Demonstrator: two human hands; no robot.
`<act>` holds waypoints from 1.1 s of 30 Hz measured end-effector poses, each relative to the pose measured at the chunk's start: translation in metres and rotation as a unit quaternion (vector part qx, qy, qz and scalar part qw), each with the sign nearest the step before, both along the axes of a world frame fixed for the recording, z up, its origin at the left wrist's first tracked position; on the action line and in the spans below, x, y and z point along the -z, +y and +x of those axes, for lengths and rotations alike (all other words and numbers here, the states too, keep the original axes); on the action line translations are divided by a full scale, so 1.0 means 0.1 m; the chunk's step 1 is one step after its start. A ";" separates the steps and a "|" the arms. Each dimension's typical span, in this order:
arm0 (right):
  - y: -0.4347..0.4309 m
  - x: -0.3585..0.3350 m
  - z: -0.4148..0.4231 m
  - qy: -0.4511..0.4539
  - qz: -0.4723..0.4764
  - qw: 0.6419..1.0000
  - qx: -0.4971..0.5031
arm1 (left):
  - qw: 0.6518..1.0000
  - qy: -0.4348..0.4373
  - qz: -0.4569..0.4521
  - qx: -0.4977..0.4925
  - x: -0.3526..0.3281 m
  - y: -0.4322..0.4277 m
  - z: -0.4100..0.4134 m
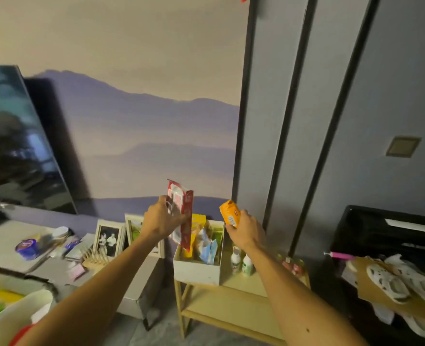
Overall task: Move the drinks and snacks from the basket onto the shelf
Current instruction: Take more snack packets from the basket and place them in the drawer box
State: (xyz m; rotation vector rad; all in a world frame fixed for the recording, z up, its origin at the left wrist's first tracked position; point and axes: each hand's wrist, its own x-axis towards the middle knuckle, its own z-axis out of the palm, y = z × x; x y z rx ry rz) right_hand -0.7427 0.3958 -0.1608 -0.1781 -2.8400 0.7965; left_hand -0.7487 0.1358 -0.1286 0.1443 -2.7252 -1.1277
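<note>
Snacks held above a white box [196, 270] on the shelf [231, 290].
The left hand [160, 221] grips a tall red packet [181, 213] above the box; the right hand [246, 229] clasps an orange packet [230, 213] above its right rim (lowered carelessly, it could topple the bottles [241, 262] just right of the box).

- Red snack packet [181, 213]: glossy printed film, creased.
- Orange packet [229, 212]: smooth, shiny plastic wrap.
- Shelf [231, 303]: pale wood, matt.
- White box [196, 272]: matt, card-like.
- Two bottles [236, 260]: smooth white plastic.
- Television screen [14, 146]: glossy.
</note>
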 end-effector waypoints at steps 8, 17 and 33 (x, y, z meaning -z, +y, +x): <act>-0.26 0.45 -0.40 -0.045 0.013 0.999 0.003 | 0.999 -0.041 0.012 0.003 0.57 -0.15 -0.48; -0.39 1.26 -1.28 -0.122 -0.023 0.992 -0.028 | 0.992 -0.121 -0.008 -0.015 1.32 -0.04 -1.37; -0.79 3.04 -1.97 -0.304 -0.059 0.950 -0.048 | 0.962 -0.265 -0.058 -0.035 3.01 0.10 -2.24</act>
